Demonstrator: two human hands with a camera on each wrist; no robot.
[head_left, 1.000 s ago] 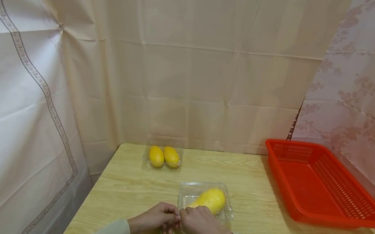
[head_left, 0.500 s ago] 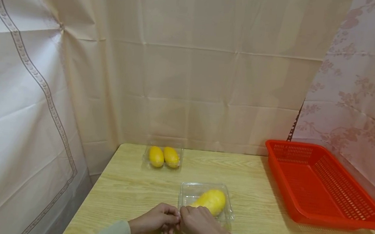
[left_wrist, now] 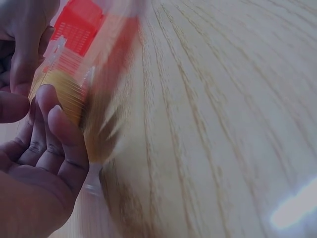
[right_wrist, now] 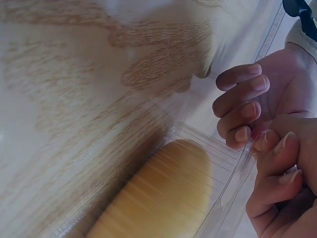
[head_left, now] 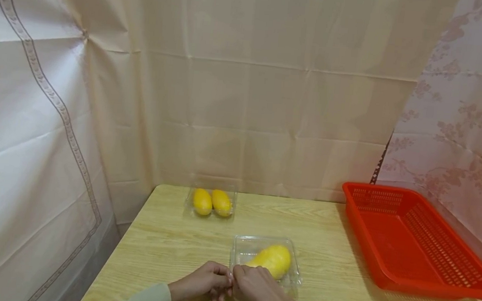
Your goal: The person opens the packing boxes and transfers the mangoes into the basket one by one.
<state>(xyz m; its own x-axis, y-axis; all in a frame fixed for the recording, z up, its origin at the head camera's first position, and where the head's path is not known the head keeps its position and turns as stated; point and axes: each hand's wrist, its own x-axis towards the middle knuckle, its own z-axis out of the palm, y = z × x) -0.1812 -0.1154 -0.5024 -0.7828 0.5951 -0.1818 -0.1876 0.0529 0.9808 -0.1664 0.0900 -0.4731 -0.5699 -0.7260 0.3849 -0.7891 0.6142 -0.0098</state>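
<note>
A clear plastic clamshell box sits near the front of the wooden table, holding a yellow mango. At its near left corner, my left hand and right hand meet, pinching the rim between fingertips and thumbs. In the right wrist view the mango shows through the ribbed wall of the box, beside the left hand and right hand. The left wrist view has the left hand's lower fingers loosely bent below the box edge. Fingers partly cover the exact pinch.
Farther back on the table, another clear box holds two mangoes. A red plastic basket stands at the right, its front corner near the table's right edge. Pale curtains hang behind and at both sides.
Both hands stay at the box corner with almost no movement. The whole head view has shifted slightly; the box and mangoes keep their places on the table.
</note>
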